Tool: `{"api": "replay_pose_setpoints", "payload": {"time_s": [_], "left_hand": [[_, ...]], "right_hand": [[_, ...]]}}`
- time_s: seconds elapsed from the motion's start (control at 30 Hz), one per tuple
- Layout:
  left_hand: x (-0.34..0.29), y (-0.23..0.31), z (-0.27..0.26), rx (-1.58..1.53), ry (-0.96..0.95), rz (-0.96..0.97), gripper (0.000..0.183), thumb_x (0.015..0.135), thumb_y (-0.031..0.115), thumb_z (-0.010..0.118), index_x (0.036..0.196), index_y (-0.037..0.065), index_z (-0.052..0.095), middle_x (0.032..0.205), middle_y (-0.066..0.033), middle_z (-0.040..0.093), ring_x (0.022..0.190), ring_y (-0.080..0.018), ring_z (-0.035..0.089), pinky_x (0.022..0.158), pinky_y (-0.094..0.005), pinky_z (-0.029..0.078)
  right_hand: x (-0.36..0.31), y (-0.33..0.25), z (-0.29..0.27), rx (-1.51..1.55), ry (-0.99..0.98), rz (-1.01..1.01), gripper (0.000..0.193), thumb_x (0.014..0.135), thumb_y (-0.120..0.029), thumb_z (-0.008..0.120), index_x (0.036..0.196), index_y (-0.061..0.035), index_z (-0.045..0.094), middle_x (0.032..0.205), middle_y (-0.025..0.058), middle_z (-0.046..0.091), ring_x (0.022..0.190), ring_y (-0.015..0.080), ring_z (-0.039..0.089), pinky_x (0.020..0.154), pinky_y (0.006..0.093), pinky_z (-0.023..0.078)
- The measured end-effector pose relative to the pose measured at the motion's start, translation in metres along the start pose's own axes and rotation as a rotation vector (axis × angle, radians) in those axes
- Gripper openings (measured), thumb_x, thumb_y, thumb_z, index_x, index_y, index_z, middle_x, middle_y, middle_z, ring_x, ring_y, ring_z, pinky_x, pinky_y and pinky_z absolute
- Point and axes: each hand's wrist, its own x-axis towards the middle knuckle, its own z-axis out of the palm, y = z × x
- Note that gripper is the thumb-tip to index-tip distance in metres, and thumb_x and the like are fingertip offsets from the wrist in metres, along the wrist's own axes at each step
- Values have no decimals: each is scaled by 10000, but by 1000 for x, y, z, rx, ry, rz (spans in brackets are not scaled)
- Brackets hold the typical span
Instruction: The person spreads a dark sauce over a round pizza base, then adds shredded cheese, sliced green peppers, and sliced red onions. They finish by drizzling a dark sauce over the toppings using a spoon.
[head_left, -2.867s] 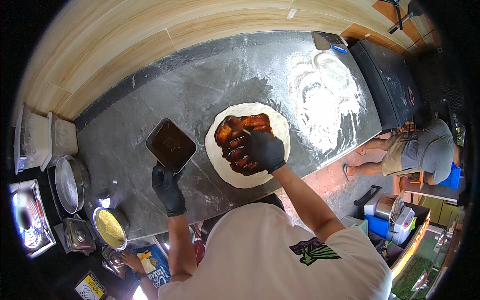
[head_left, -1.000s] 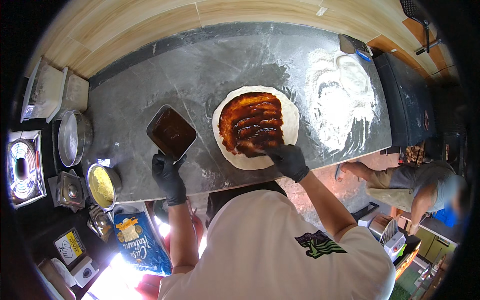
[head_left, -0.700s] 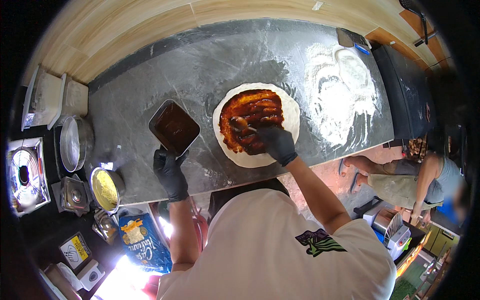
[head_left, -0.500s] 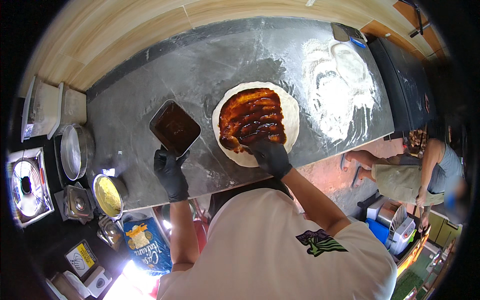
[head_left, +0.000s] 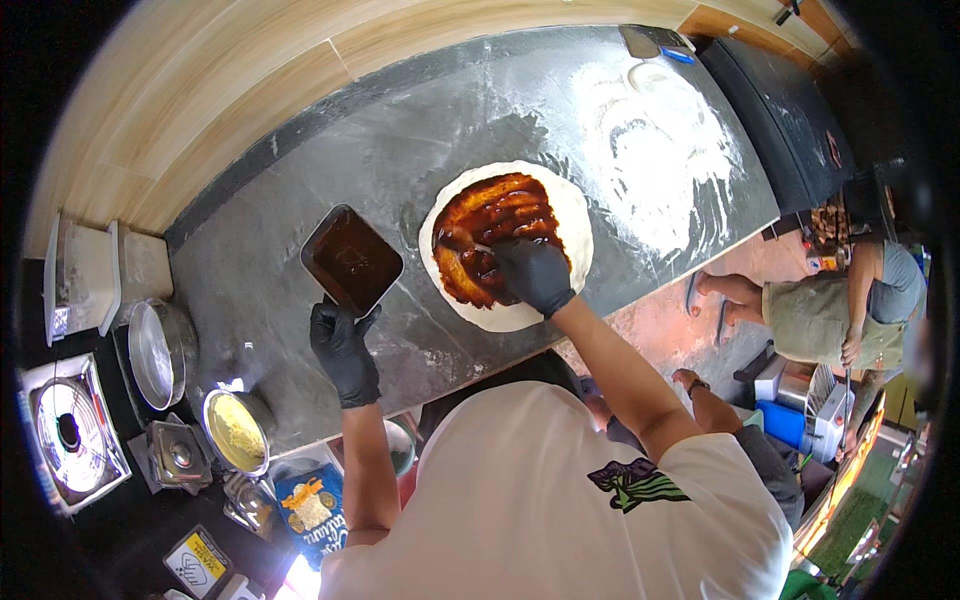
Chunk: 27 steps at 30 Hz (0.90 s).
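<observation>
A round of raw pizza dough (head_left: 578, 212) lies flat on the grey worktop, with dark red-brown sauce (head_left: 510, 190) spread over its middle and a bare pale rim. My right hand (head_left: 537, 277), black-gloved, is closed over the sauce around a spoon (head_left: 468, 242); its handle is mostly hidden, and the bowl rests in the sauce left of the fingers. Left of the dough stands a rectangular metal container (head_left: 352, 258) with the same dark sauce inside. My left hand (head_left: 345, 352), also gloved, grips its near edge, the thumb along one side.
White flour (head_left: 655, 160) covers the worktop's right end, near a scraper with a blue handle (head_left: 678, 56). A bowl of shredded yellow cheese (head_left: 236, 428), metal pans (head_left: 158, 352) and plastic tubs (head_left: 85, 275) stand at left. A person in an apron (head_left: 825, 315) is beyond the right edge.
My right hand and the spoon have moved up and slightly left across the sauce, leaving a thinner patch. My left hand stays on the container. Another person's arm now shows beside my right elbow.
</observation>
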Motion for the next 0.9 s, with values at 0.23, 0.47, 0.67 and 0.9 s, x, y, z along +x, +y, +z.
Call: {"api": "replay_pose_setpoints", "payload": {"time_s": [0.23,0.47,0.67,0.9], "left_hand": [[10,0,-13,65,-78,2,103,1030,122,625,981,41,586,1053,-76,623,1019,-203,635,852,-439,623],[12,3,-6,22,-113,-38,121,1036,154,630,1047,35,611,1069,-74,629,1005,-209,654,841,-431,629],[5,9,5,4,-103,-38,204,997,71,655,847,66,516,935,-37,575,904,-160,630,794,-436,656],[2,4,2,6,-128,-47,191,995,65,644,852,72,516,974,-39,588,917,-165,634,801,-445,656]], "right_hand": [[-23,37,-46,-44,267,414,258,958,-269,692,1132,-110,796,994,180,766,843,335,763,754,416,604],[-30,-20,-5,53,185,253,147,917,-180,722,1030,-124,796,854,138,747,751,354,726,675,446,582],[16,-5,-7,-141,158,330,223,950,-266,636,1049,-130,782,896,166,740,787,383,723,701,489,578],[-36,41,-56,-62,353,646,276,969,-302,634,1102,-130,804,1019,178,763,914,369,745,818,453,595]]}}
